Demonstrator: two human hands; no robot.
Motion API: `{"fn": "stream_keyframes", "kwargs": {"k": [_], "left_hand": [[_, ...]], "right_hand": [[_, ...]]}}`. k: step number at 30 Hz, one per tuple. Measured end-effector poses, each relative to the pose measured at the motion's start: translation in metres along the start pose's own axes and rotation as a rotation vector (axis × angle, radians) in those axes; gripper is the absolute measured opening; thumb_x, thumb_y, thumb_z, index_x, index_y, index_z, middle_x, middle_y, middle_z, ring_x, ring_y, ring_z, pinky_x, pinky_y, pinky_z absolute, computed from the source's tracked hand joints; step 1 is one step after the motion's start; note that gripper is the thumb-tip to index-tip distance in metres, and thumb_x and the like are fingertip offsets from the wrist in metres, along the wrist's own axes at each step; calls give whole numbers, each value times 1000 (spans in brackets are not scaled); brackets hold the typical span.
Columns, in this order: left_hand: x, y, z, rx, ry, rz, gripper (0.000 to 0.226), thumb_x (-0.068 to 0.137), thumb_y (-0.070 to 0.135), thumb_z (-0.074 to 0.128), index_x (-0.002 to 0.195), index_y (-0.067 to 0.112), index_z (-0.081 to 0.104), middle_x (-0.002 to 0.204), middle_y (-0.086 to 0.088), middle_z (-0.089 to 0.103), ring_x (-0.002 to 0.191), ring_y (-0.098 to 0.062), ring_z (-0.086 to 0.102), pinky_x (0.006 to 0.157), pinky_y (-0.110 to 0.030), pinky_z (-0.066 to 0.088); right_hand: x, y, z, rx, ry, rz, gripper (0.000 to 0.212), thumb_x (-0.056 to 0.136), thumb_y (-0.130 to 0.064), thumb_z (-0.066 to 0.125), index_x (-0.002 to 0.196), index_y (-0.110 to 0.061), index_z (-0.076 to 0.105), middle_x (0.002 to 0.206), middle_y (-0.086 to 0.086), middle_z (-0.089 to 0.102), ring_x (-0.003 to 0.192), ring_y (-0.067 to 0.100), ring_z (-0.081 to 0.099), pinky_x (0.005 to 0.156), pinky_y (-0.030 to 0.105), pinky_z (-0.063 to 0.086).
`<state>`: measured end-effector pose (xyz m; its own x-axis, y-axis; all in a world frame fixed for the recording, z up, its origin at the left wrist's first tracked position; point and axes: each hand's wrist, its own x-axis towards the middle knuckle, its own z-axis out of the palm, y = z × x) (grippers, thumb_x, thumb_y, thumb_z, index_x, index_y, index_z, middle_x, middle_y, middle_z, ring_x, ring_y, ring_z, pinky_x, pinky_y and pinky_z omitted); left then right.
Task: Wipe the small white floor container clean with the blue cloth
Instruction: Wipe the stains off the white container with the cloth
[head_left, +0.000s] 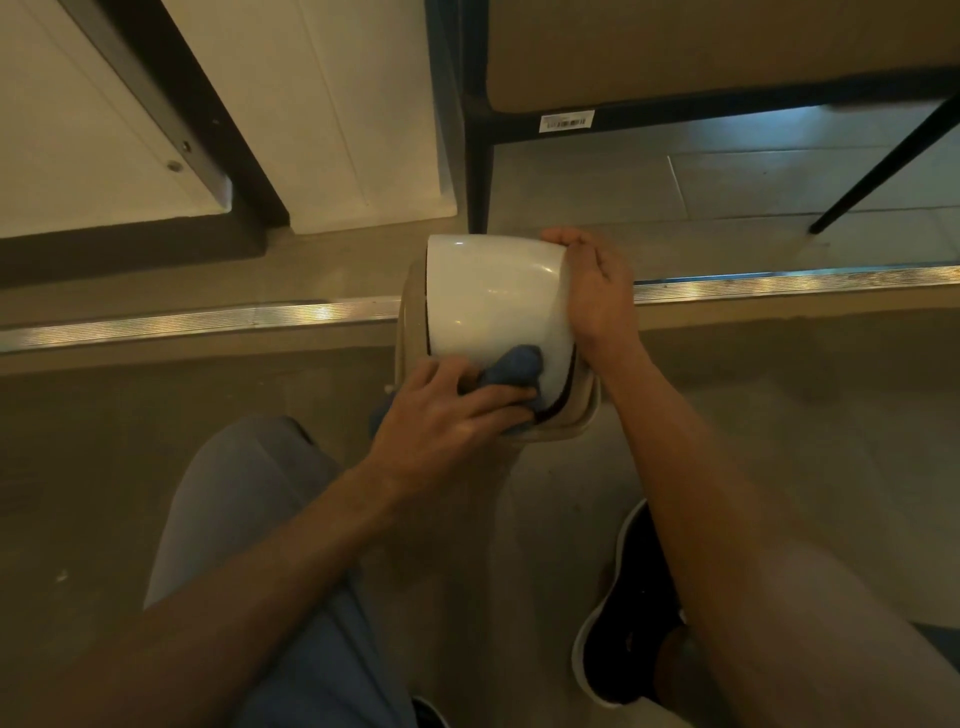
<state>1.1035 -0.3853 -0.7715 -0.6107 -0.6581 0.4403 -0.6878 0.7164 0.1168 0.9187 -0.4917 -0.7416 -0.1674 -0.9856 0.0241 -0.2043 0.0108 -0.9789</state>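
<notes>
Person is crouched on the floor, both arms out in front. White container (493, 296) sits low in front of the knees, tipped on its side over the metal threshold strip (208, 319) that runs across the floor. Smooth rounded white body faces up; a beige rim or lid part (571, 415) shows along its near and left edges, with a dark gap between it and the white shell.

Right hand (597, 291) wraps the right end of the container, fingers curled over the far edge, palm against the side. It grips and steadies it.

Left hand (447, 410) presses the blue cloth (514, 366) against the near lower side of the white shell. Cloth is bunched up, fingers curled over it and clamping it; part of it sticks out beyond the fingertips onto the white surface, and a bit of blue shows behind the hand as well.

Surroundings: dark chair frame (475, 156) with a tan seat just beyond the container, barcode sticker (566, 122) on the frame's front rail. White panelled door (322, 104) to the left of it. Grey trouser leg (244, 499) at lower left, black shoe with white sole (628, 608) at lower right, on the concrete-coloured floor (104, 441).
</notes>
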Motion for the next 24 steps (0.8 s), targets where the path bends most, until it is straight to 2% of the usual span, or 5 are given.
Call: {"fn": "stream_keyframes", "kwargs": {"k": [6, 11, 17, 21, 24], "left_hand": [[7, -26, -25, 3, 27, 41, 28, 95, 30, 61, 123, 27, 61, 125, 6, 59, 95, -23, 46, 82, -40, 39], [24, 13, -11, 42, -157, 82, 30, 80, 26, 85, 109, 28, 76, 116, 10, 73, 94, -21, 43, 77, -38, 32], [-2, -7, -54, 63, -194, -38, 38, 92, 40, 42, 105, 29, 77, 105, 9, 74, 85, -22, 48, 72, -36, 35], [1, 7, -50, 41, -211, -185, 37, 90, 33, 44, 101, 23, 78, 101, 6, 75, 78, -24, 53, 65, -34, 42], [11, 28, -28, 63, -234, -235, 20, 83, 22, 66, 99, 20, 78, 100, 2, 75, 82, -26, 55, 65, -35, 44]], "right_hand": [[-1, 2, -2, -32, -23, 12, 32, 101, -20, 37, 113, -14, 66, 113, 3, 64, 100, 12, 59, 86, 24, 50], [0, 3, 0, -59, 2, -20, 35, 99, -18, 37, 112, -11, 69, 113, 4, 65, 97, 7, 58, 80, 10, 45], [1, 4, -1, -67, -37, -18, 36, 98, -26, 36, 114, -15, 66, 115, 4, 63, 101, 13, 59, 82, 18, 49], [-1, 2, 0, -92, -31, -39, 38, 97, -25, 35, 113, -12, 67, 113, 4, 65, 99, 10, 59, 82, 14, 47], [-1, 1, -1, -89, -22, -44, 35, 100, -21, 36, 113, -12, 66, 111, 0, 63, 97, 5, 57, 84, 13, 47]]}}
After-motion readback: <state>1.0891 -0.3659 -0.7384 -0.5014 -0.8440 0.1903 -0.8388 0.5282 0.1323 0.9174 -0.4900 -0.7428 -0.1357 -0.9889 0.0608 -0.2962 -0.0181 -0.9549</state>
